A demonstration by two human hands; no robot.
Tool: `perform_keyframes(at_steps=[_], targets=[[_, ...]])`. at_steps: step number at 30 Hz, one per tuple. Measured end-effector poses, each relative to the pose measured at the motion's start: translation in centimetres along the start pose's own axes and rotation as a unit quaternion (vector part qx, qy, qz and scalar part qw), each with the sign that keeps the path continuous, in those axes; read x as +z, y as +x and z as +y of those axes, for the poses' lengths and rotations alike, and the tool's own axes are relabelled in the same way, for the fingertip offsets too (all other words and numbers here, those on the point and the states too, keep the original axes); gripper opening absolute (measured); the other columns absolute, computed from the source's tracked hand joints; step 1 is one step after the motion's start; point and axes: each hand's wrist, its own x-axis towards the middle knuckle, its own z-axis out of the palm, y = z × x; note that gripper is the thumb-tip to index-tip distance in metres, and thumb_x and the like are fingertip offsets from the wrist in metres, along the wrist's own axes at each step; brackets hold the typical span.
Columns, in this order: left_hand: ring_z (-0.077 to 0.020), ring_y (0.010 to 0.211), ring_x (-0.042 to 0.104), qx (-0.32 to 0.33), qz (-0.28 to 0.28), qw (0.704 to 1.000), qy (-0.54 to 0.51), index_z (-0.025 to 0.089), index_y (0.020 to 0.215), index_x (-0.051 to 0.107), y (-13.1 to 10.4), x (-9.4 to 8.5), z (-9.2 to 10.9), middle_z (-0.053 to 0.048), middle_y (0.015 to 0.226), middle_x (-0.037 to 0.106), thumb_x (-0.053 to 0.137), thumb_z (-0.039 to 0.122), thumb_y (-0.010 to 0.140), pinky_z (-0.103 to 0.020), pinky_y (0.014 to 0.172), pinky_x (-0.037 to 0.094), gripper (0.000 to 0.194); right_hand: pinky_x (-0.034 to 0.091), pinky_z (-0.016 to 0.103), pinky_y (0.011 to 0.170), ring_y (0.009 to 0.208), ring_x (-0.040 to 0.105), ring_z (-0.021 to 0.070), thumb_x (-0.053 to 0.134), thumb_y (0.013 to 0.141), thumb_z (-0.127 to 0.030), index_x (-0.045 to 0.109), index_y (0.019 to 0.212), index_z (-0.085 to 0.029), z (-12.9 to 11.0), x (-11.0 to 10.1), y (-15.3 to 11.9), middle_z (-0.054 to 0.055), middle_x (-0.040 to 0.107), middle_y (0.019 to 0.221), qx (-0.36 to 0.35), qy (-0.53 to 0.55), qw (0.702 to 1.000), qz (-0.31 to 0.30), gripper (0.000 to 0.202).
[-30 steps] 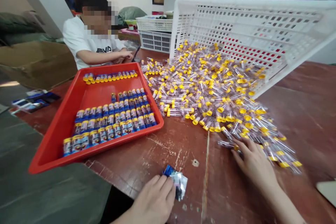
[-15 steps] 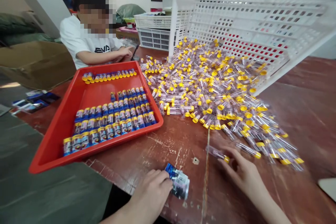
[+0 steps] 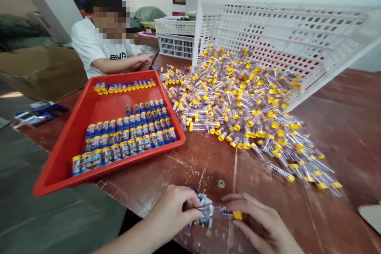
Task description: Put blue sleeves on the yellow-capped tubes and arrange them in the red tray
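Note:
My right hand [image 3: 256,220] has its fingers around a clear plastic tube [image 3: 225,211] with a yellow cap, lying level with the cap toward my palm. Facing it, my left hand [image 3: 181,208] is closed, thumb and fingers pinching a clear, partly printed plastic sleeve [image 3: 208,209] by the tube's far end. Whether the tube's end is inside the sleeve or only beside it, I cannot tell. Under my left fingers lie blue-and-silver printed sleeves [image 3: 204,198], partly hidden by the hand.
A red tray [image 3: 108,105] at left holds rows of blue-wrapped, yellow-capped tubes. A heap of clear capped tubes [image 3: 235,99] spills from a tipped white basket [image 3: 268,20]. Across the table sits a person [image 3: 102,47] in a white shirt. More packets [image 3: 41,112] lie at far left.
My right hand has brought the tube left and nearer, up to my left hand. The left fingers have lifted slightly and now pinch a clear plastic sleeve.

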Motion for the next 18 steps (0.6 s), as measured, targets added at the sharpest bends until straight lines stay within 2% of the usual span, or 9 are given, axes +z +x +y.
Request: perform_keyframes(at_steps=[4, 7, 9, 10, 11, 13, 14, 16, 18], targets=[[-0.0149, 0.088, 0.063, 0.043, -0.016, 0.998, -0.040, 0.027, 0.097, 0.076, -0.4, 0.2, 0.4, 0.001, 0.095, 0.071, 0.061, 0.021, 0.088, -0.025, 0.082, 0.041, 0.018, 0.057, 0.024, 0.084, 0.100, 0.070, 0.0206, 0.064, 0.087, -0.019, 0.070, 0.111, -0.029, 0.4, 0.3, -0.2, 0.008, 0.070, 0.109, 0.056, 0.057, 0.995, 0.055, 0.027], [-0.0185, 0.098, 0.062, 0.027, -0.005, 0.999, -0.039, 0.030, 0.107, 0.073, -0.9, 0.8, 0.6, 0.001, 0.105, 0.071, 0.072, 0.022, 0.080, -0.030, 0.090, 0.041, 0.027, 0.057, 0.025, 0.084, 0.099, 0.070, 0.0221, 0.070, 0.082, -0.021, 0.075, 0.106, -0.028, 1.1, 1.9, -0.7, 0.009, 0.071, 0.104, 0.077, 0.098, 0.986, 0.109, 0.026], [-0.0189, 0.099, 0.061, 0.050, 0.007, 0.999, -0.020, 0.029, 0.108, 0.071, -1.1, 1.1, 0.7, 0.002, 0.105, 0.070, 0.077, 0.018, 0.074, -0.030, 0.091, 0.041, 0.036, 0.059, 0.025, 0.076, 0.087, 0.073, 0.0209, 0.070, 0.083, -0.025, 0.075, 0.109, -0.029, 1.5, 3.4, -1.2, 0.011, 0.069, 0.111, 0.099, 0.195, 0.971, 0.097, 0.026], [-0.0184, 0.097, 0.061, 0.073, 0.013, 0.997, -0.012, 0.028, 0.107, 0.071, -1.2, 1.2, 0.8, 0.002, 0.104, 0.071, 0.077, 0.016, 0.074, -0.030, 0.090, 0.041, 0.036, 0.060, 0.025, 0.068, 0.076, 0.073, 0.0179, 0.067, 0.086, -0.028, 0.074, 0.111, -0.030, 1.7, 4.2, -1.5, 0.010, 0.066, 0.117, 0.123, 0.274, 0.950, 0.085, 0.026], [-0.0177, 0.095, 0.061, 0.099, 0.020, 0.995, -0.005, 0.027, 0.107, 0.070, -1.3, 1.2, 0.9, 0.002, 0.102, 0.071, 0.074, 0.015, 0.077, -0.030, 0.089, 0.041, 0.033, 0.059, 0.022, 0.059, 0.064, 0.071, 0.0134, 0.064, 0.089, -0.031, 0.073, 0.114, -0.031, 1.7, 4.9, -1.6, 0.010, 0.064, 0.120, 0.156, 0.361, 0.916, 0.076, 0.027], [-0.0175, 0.092, 0.062, 0.145, 0.035, 0.989, 0.011, 0.025, 0.108, 0.069, -1.5, 1.2, 1.1, 0.001, 0.100, 0.071, 0.072, 0.015, 0.080, -0.032, 0.087, 0.040, 0.030, 0.052, 0.016, 0.046, 0.048, 0.063, 0.0051, 0.063, 0.090, -0.033, 0.069, 0.117, -0.032, 1.6, 6.2, -1.8, 0.006, 0.065, 0.117, 0.221, 0.520, 0.823, 0.061, 0.028], [-0.0178, 0.090, 0.062, 0.164, 0.040, 0.985, 0.021, 0.025, 0.108, 0.068, -1.5, 1.2, 1.1, 0.001, 0.099, 0.071, 0.072, 0.015, 0.079, -0.033, 0.087, 0.040, 0.030, 0.051, 0.014, 0.046, 0.047, 0.061, 0.0037, 0.066, 0.088, -0.031, 0.068, 0.117, -0.032, 1.4, 6.7, -1.7, 0.004, 0.067, 0.112, 0.242, 0.581, 0.775, 0.059, 0.029], [-0.0184, 0.089, 0.062, 0.201, 0.043, 0.978, 0.035, 0.024, 0.107, 0.068, -1.5, 1.5, 1.1, 0.000, 0.098, 0.071, 0.075, 0.015, 0.077, -0.033, 0.086, 0.039, 0.032, 0.054, 0.016, 0.057, 0.060, 0.066, 0.0074, 0.072, 0.081, -0.028, 0.067, 0.115, -0.030, 0.9, 7.5, -1.6, 0.002, 0.069, 0.103, 0.253, 0.666, 0.700, 0.043, 0.035], [-0.0176, 0.086, 0.062, 0.236, 0.046, 0.970, 0.027, 0.024, 0.106, 0.068, -1.4, 1.9, 1.1, 0.001, 0.097, 0.072, 0.077, 0.017, 0.074, -0.032, 0.083, 0.039, 0.034, 0.057, 0.027, 0.077, 0.087, 0.070, 0.0170, 0.071, 0.077, -0.034, 0.068, 0.115, -0.028, 0.7, 8.4, -1.7, 0.003, 0.070, 0.109, 0.244, 0.704, 0.667, 0.025, 0.039]])
